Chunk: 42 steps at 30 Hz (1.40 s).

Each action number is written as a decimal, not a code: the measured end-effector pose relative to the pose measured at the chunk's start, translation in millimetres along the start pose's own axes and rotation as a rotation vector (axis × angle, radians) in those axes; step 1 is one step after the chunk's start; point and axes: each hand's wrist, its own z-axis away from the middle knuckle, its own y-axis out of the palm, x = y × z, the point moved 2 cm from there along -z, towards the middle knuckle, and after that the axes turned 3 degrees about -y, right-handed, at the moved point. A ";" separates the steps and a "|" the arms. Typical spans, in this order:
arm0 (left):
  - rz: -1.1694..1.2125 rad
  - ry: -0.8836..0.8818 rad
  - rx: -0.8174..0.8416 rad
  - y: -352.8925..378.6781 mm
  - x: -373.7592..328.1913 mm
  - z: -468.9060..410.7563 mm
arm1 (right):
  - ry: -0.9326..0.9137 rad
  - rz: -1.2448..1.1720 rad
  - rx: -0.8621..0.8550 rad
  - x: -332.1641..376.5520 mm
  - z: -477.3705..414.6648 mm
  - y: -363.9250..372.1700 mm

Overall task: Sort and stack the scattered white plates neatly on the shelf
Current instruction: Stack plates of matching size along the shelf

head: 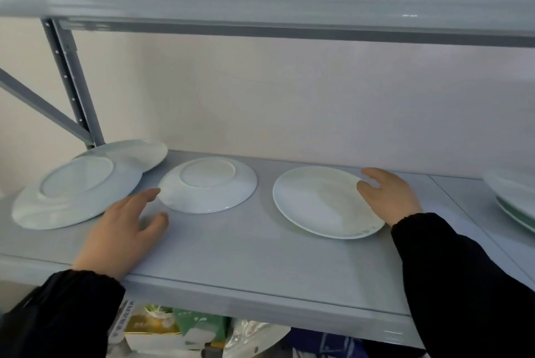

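Four white plates are seen scattered on the grey shelf (260,247), with a stack (512,195) cut off at the far right edge. The right plate (318,204) lies face up, flat on the shelf. The right hand (388,195) is placed at its right rim, the thumb (362,185) laid on the plate's upper face and the fingers (372,172) curled at the far edge; whether the rim is actually pinched cannot be told. The middle plate (207,185) is turned upside down, well apart from the right plate. The left hand (121,230) is held open just beside its near-left rim, fingers spread and nothing held, a fingertip at or almost at the rim. To the left, the left plate (76,192) is also upside down and tilted, propped on the far plate (136,152) behind it. Black sleeves (463,285) are worn on both arms. Packages (173,328) are seen below the shelf.
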 end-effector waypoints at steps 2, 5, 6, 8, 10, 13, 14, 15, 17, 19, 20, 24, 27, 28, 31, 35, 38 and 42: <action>0.017 0.000 0.002 -0.5 -0.6 0.5 | -0.188 0.042 0.037 12.1 9.6 1.6; 0.042 0.000 0.000 -2.1 -2.3 3.1 | -0.356 0.164 0.329 34.6 26.7 15.8; 0.046 -0.002 -0.011 -2.7 -3.2 3.7 | -0.348 0.232 0.439 39.0 30.9 21.2; 0.039 -0.005 -0.026 -3.9 -5.6 4.8 | -0.304 0.330 0.544 42.8 33.6 27.3; 0.029 0.005 -0.034 -5.0 -6.6 5.3 | -0.281 0.364 0.545 42.8 32.3 28.8; 0.044 0.022 -0.031 -6.0 -6.7 6.1 | -0.284 0.362 0.536 40.5 29.3 28.4; 0.050 0.027 -0.030 -6.0 -6.2 6.1 | -0.281 0.353 0.536 39.8 28.5 28.5; 0.054 0.034 -0.028 -5.7 -6.0 6.1 | -0.282 0.342 0.528 39.5 27.8 28.3; 0.058 0.043 -0.028 -5.1 -4.4 5.9 | -0.311 0.327 0.472 42.8 28.1 27.8; 0.070 0.048 -0.029 -5.5 -3.2 6.1 | -0.387 0.298 0.361 56.5 31.2 29.0; 0.072 0.052 -0.030 -5.4 -2.8 5.7 | -0.441 0.274 0.313 67.8 34.4 31.6; 0.044 0.067 -0.032 -2.9 0.3 2.4 | -0.598 0.197 0.353 125.4 52.9 69.2; 0.001 0.081 -0.041 -1.7 3.4 -0.6 | -0.645 0.182 0.438 165.6 61.8 113.1; -0.010 0.084 -0.044 -1.2 3.1 -1.1 | -0.637 0.173 0.451 176.5 61.0 126.4; -0.033 0.086 -0.062 0.4 2.8 -1.8 | -0.569 0.239 0.469 194.0 50.1 158.4; -0.054 0.086 -0.062 0.8 4.7 -1.9 | -0.496 0.375 0.489 198.1 38.1 176.6; -0.050 0.082 -0.055 -0.4 5.2 -2.4 | -0.501 0.346 0.485 198.6 43.7 174.0; -0.030 0.086 -0.075 -1.4 5.5 0.1 | -0.567 0.327 0.498 192.9 67.2 150.6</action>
